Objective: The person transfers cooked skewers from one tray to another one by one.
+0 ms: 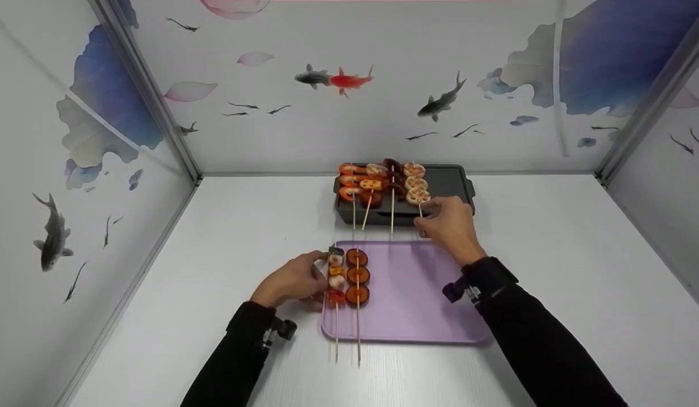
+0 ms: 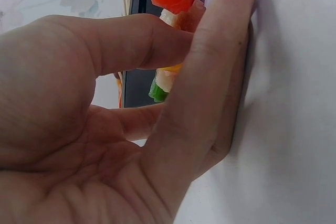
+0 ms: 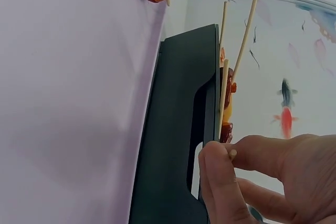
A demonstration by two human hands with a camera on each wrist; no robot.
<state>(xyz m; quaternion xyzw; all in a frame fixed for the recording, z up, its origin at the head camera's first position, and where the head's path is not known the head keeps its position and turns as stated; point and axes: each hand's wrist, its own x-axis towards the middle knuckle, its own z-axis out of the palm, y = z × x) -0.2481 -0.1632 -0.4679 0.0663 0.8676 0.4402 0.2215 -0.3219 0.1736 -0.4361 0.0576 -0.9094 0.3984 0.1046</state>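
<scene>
My right hand (image 1: 452, 225) pinches the stick of a lotus root skewer (image 1: 417, 183) between thumb and fingertips at the grill's front edge. Its slices lie on the black grill (image 1: 442, 181); in the right wrist view the stick end (image 3: 232, 154) pokes out between the fingers. My left hand (image 1: 292, 278) grips the left rim of the lilac tray (image 1: 422, 294), its thumb close to a mixed vegetable skewer (image 1: 336, 271) lying along that rim. Fingers hide most of this contact in the left wrist view. Beside that skewer lies one with three round brown-orange slices (image 1: 357, 276).
Left of the lotus root on the grill lie a shrimp skewer (image 1: 350, 180), a mixed skewer (image 1: 371, 185) and a dark brown skewer (image 1: 393, 181), their sticks overhanging the front. A patterned back wall (image 1: 383, 124) rises behind the white table (image 1: 259, 220).
</scene>
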